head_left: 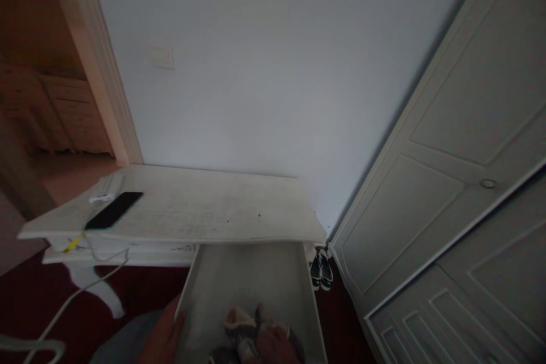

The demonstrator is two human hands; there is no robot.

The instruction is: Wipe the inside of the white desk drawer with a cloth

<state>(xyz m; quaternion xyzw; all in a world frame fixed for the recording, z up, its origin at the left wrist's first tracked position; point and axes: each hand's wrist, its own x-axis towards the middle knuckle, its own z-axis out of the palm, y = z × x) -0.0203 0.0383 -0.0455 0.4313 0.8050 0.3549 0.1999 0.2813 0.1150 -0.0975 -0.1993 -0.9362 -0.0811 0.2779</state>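
Gripping the drawer (251,273) with left hand (167,331), touching the bundle (239,321) with right hand (273,344), too dim to tell if closed.

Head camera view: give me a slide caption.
Left hand at the side of an open drawer, right hand on soft items inside.

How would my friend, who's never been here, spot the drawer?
Find the white table by the pale wall. From under its right part, the drawer juts out. Unlike the table's left side, it's open, the right hand on fuzzy things inside.
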